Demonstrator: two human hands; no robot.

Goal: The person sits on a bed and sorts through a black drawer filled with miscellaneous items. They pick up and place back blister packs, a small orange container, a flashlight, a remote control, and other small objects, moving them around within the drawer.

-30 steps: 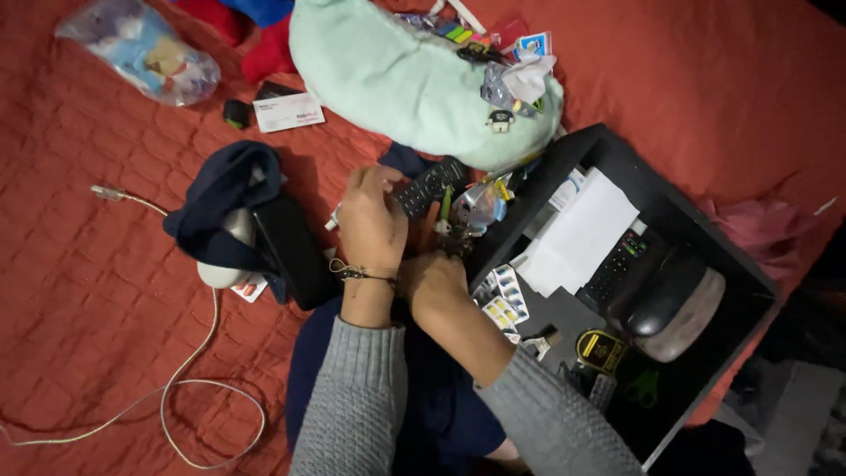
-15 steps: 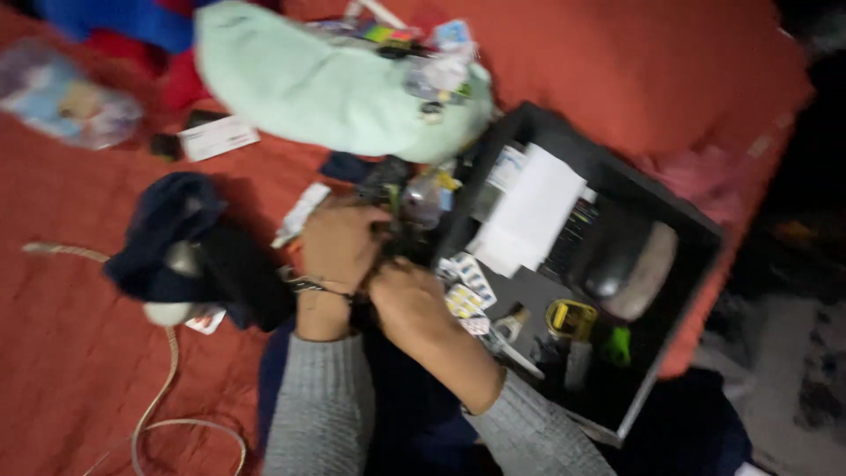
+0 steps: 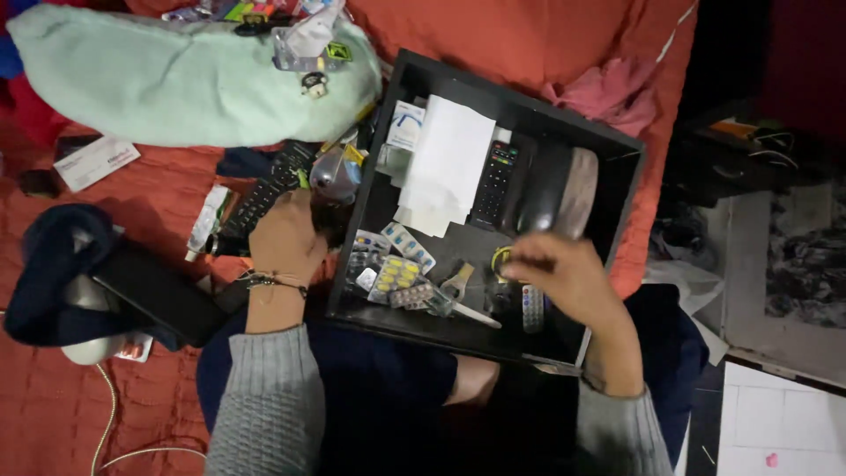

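Left hand: the left hand (image 3: 286, 236) is closed around a dark object, beside a black remote (image 3: 256, 204).
Right hand: the right hand (image 3: 564, 273) hovers, fingers loosely curled and holding nothing visible, over the black drawer (image 3: 617, 154); pill strips (image 3: 394, 275) lie to its left.

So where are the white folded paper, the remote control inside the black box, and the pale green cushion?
white folded paper (image 3: 448, 163), head view, on the middle of the sheet.
remote control (image 3: 493, 185), head view, on its button face inside the black box.
pale green cushion (image 3: 167, 84), head view, on the middle of its fabric.
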